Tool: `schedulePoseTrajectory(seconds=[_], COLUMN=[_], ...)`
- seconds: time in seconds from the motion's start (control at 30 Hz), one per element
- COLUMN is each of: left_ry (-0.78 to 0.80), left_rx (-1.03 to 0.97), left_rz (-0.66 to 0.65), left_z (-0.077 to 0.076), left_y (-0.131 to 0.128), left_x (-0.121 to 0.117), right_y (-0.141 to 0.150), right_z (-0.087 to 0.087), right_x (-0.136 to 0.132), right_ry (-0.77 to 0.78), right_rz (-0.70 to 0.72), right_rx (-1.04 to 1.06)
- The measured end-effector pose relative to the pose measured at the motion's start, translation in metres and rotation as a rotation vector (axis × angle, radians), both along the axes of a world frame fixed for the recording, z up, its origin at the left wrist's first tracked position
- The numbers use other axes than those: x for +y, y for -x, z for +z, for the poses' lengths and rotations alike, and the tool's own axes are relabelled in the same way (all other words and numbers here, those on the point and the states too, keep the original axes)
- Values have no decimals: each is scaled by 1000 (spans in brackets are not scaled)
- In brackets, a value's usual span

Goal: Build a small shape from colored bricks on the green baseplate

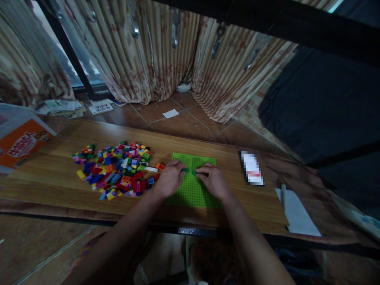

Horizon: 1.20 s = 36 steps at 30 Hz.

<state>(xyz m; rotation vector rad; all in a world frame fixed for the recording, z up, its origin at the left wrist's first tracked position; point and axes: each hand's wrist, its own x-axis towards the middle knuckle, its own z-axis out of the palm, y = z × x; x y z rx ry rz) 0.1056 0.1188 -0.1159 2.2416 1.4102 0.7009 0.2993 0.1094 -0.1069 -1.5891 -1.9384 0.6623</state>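
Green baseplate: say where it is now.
In the head view, the green baseplate lies on the table, right of the brick pile, beneath the left hand and right hand.

phone (252, 168) near a white sheet (299, 213), striped curtains (166, 59) and brown floor tiles (190, 120) beyond

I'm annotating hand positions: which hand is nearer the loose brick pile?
Left: the left hand is just to the right of the loose brick pile; the right hand is farther right, over the green baseplate.
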Motion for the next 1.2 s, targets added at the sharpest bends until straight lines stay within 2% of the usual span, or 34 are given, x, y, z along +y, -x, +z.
schedulePoseTrajectory(seconds=[0.33, 0.5, 0.63, 0.83, 1.2], left_ry=[9, 0, 8, 9, -6], left_rx=[57, 63, 57, 69, 56], left_rz=[-3, -5, 5, 8, 6], left_z=[0, -2, -3, -3, -5], left_y=[-2, -2, -1, -2, -2], left_x=[0, 1, 2, 1, 1], right_y=[5, 5, 2, -5, 1], right_z=[7, 4, 1, 5, 20], right_x=[4, 7, 5, 9, 18], right_ry=[-15, -55, -74, -79, -41], right_rz=[45, 114, 111, 217, 328], right_rx=[-133, -174, -149, -164, -466])
